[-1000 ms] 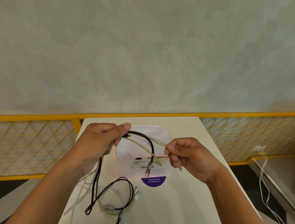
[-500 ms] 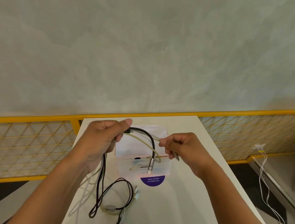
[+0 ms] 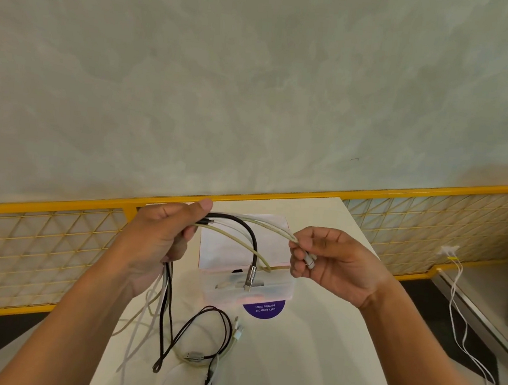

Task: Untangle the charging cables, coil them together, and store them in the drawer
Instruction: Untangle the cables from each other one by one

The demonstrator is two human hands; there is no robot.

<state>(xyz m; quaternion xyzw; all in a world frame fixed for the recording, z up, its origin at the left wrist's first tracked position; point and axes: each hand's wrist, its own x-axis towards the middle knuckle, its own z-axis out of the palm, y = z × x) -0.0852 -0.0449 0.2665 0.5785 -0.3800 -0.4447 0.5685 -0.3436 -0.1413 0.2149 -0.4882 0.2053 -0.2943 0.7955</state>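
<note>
- A bundle [image 3: 166,291] of cables is gripped in the left hand [image 3: 158,239], above the bench [image 3: 309,363].
- A cream cable [image 3: 280,231] is pinched by the right hand [image 3: 332,265].
- A tangle [image 3: 192,356] lies on the bench — untangling is judged unfinished.
- Coiling and storage in the drawer [image 3: 281,288] remain outstanding.

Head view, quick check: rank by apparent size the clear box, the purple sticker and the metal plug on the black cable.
1. clear box, largest.
2. purple sticker, partly hidden by the box.
3. metal plug, smallest, even though it hangs nearer the camera.
</note>
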